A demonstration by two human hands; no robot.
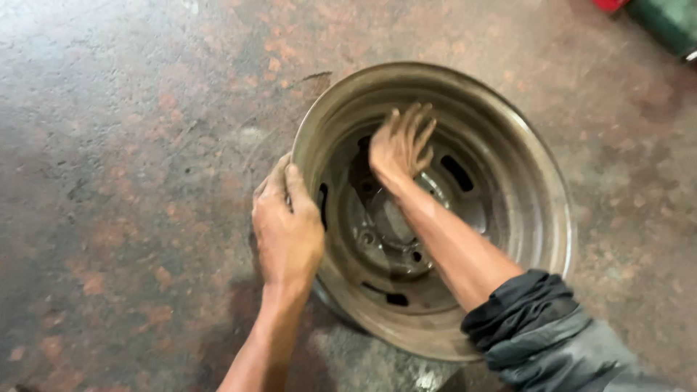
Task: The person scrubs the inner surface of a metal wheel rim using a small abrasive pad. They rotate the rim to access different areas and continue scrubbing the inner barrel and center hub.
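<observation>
A bare steel wheel rim (530, 196), grey-brown and dusty, lies tilted on a stained concrete floor, its hollow side facing me. My left hand (287, 229) grips the rim's left edge, thumb over the lip. My right hand (401, 144) reaches inside the barrel with fingers spread, the palm against the far inner wall above the hub disc (385, 236). The hub disc shows bolt holes and several dark slots.
The floor (131, 145) is rough concrete with reddish blotches. At the top right corner lie a green cylinder (668, 22) and a red object (608, 4), both cut off by the frame edge.
</observation>
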